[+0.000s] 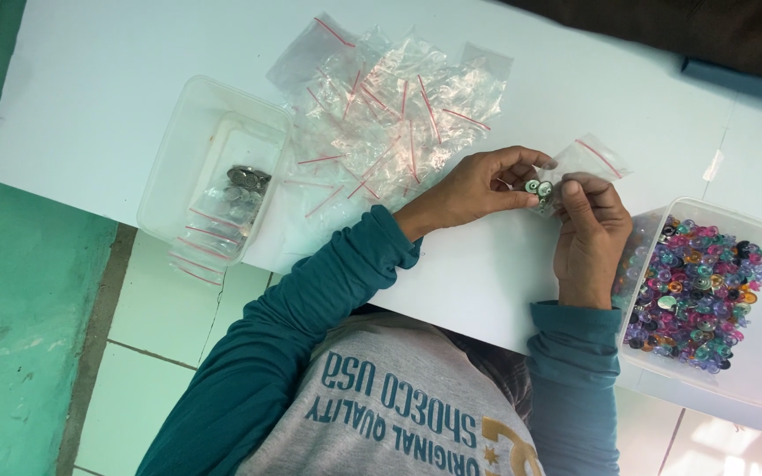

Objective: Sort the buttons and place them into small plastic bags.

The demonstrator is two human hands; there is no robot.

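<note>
White table [116, 79]: pile of small bags [390, 115] at the far middle, tub with filled bags [213, 167] to its left, tub of buttons [707, 291] at right. Both hands meet between pile and button tub, above the table.

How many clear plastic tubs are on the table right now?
2: one tub at the left holds filled bags, the other tub at the right holds coloured buttons. Its far edge is cut off; more may lie out of view.

Bright, even daylight, soft & diffuse; white desk [116, 97] nearly blown out w/ only faint shadows under the hands. Glare glints off the clear plastic bags [390, 106]. Focus sharp overall, slight stretch at edges.
</note>
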